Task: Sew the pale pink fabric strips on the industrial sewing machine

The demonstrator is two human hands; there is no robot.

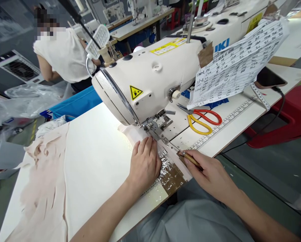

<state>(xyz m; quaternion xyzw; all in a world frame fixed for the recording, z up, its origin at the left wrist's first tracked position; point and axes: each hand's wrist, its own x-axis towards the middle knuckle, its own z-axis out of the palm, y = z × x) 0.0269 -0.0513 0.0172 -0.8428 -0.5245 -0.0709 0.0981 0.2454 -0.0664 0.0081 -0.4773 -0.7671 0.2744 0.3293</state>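
My left hand (144,158) is pressed down beside the presser foot of a white sewing machine (150,77), its fingers together and curled on pale pink fabric (131,133). Some of the cloth is hidden beneath it. In my right hand (208,171) is an awl (192,159) with a wooden handle and a thin metal shaft. The shaft points up and left toward the presser foot, over a narrow pale strip (177,164). Where the tip touches cannot be made out. Shiny brown tape (174,179) covers the table between my hands.
Scissors (202,120) with red and yellow handles lie right of the needle area. A handwritten sheet (233,67) hangs from the machine. More pink fabric (44,188) lies at the table's left. A red stool (286,117) stands right; a person (62,53) sits behind.
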